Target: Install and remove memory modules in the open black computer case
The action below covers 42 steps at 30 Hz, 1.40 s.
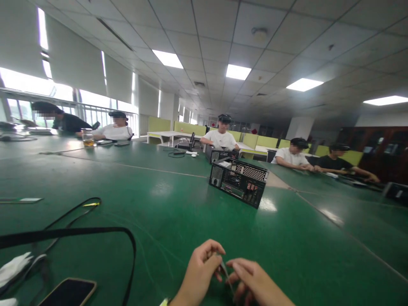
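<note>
My left hand (202, 270) is closed at the bottom middle, thumb and fingers pinching the upper end of a thin, flat greyish strip (225, 272). Its exact kind is too small and blurred to make out. Beside it my right hand (255, 282) has bent fingers around the strip's lower part, thumb and forefinger pointing toward the left hand. The right fingertips partly hide the strip. Both hands are just above the green table (153, 221). Farther off stands an open black computer case (239, 182), its inner parts and perforated panel showing.
A smartphone (68, 292), a black strap (95, 230) and white gloves (14, 272) are at the near left. Behind the open case is another computer case (214, 155). A cup of amber drink (88, 139) stands far left. Several people sit around the table.
</note>
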### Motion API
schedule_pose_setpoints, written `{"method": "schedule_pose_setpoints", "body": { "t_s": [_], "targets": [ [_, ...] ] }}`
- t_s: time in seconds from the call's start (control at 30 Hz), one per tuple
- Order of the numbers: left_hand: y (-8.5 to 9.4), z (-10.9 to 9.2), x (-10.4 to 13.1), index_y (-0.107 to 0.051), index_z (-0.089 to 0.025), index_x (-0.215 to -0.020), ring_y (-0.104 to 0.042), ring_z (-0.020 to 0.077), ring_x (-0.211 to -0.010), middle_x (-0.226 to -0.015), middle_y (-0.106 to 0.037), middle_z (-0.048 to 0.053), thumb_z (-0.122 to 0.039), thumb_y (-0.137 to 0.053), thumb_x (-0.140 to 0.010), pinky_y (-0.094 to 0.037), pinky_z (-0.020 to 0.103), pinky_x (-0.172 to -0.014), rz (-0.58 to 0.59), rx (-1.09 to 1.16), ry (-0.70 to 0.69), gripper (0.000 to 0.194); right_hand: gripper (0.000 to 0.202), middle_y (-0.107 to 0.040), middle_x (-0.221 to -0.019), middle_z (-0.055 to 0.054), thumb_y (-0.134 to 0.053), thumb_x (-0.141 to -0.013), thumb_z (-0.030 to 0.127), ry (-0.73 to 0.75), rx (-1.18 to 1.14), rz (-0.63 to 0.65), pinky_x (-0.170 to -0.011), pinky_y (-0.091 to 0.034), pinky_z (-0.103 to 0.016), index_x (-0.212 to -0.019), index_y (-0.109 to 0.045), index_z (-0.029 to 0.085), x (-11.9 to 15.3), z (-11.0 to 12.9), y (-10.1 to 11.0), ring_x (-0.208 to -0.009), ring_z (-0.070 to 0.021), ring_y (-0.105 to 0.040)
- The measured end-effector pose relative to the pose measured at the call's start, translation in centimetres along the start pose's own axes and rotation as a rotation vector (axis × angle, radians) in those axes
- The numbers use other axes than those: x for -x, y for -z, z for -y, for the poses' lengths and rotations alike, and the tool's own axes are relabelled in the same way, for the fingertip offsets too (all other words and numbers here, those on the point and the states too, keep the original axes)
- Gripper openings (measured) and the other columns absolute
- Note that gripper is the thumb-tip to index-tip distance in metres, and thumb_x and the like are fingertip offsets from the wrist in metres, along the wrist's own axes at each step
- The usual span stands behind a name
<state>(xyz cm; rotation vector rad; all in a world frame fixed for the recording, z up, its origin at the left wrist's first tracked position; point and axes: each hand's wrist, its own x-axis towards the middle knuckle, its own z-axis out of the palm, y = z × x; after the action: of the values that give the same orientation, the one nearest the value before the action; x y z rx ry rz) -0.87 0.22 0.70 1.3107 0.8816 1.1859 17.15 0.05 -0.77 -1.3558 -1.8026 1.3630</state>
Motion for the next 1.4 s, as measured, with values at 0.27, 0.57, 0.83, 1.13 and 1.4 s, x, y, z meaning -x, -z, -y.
{"method": "schedule_pose_setpoints", "body": {
  "t_s": [0.27,0.57,0.83,1.13,1.4],
  "targets": [
    [0.6,1.1,0.9,-0.054,-0.015,-0.096,-0.044,0.0096,-0.057,-0.072,-0.052,-0.002,-0.03,-0.05,-0.077,-0.037,0.021,-0.05,0.118,-0.268,-0.014,0.024,0.056,-0.037,-0.054,0.005,-0.058,-0.066,0.069,0.101,-0.145,-0.252,-0.048,-0.024,-0.021,-0.069,-0.057,0.013,2.3,-3.6,0.3,-0.051,-0.0076,-0.033],
    [0.6,-0.1,1.9,-0.063,-0.019,-0.091,-0.056,0.0164,-0.081,-0.087,-0.064,0.002,-0.015,-0.057,-0.068,-0.04,0.026,-0.075,0.215,-0.907,-0.078,0.024,0.051,-0.045,-0.05,0.005,-0.053,-0.073,0.066,0.072,-0.178,-0.426,-0.037,-0.02,-0.02,-0.07,-0.055,0.015,2.7,-3.2,-0.1,-0.036,-0.005,-0.033],
    [1.2,0.8,2.1,-0.061,-0.02,-0.088,-0.058,0.0157,-0.075,-0.081,-0.064,0.001,-0.018,-0.057,-0.076,-0.042,0.024,-0.067,0.208,-1.058,-0.314,0.012,0.044,-0.043,-0.048,0.006,-0.054,-0.078,0.057,0.159,-0.207,-0.552,-0.041,-0.029,-0.019,-0.062,-0.052,0.016,3.1,-2.8,-0.8,-0.037,-0.0061,-0.039],
    [1.7,1.1,1.9,-0.06,-0.022,-0.098,-0.059,0.0156,-0.074,-0.083,-0.066,0.001,-0.028,-0.058,-0.082,-0.046,0.023,-0.065,0.164,-1.055,-0.537,0.017,0.043,-0.039,-0.044,0.007,-0.054,-0.078,0.058,0.146,-0.269,-0.684,-0.041,-0.026,-0.019,-0.065,-0.05,0.018,3.2,-2.6,-0.9,-0.038,-0.0063,-0.035],
    [1.9,1.2,1.9,-0.063,-0.022,-0.084,-0.058,0.0139,-0.069,-0.075,-0.064,0.0,-0.026,-0.046,-0.089,-0.043,0.023,-0.063,0.159,-1.062,-0.588,0.018,0.048,-0.034,-0.046,0.006,-0.046,-0.082,0.058,0.195,-0.041,-0.661,-0.048,-0.028,-0.023,-0.054,-0.042,0.02,3.8,-2.4,-0.7,-0.044,-0.0085,-0.035]
  ]
}}
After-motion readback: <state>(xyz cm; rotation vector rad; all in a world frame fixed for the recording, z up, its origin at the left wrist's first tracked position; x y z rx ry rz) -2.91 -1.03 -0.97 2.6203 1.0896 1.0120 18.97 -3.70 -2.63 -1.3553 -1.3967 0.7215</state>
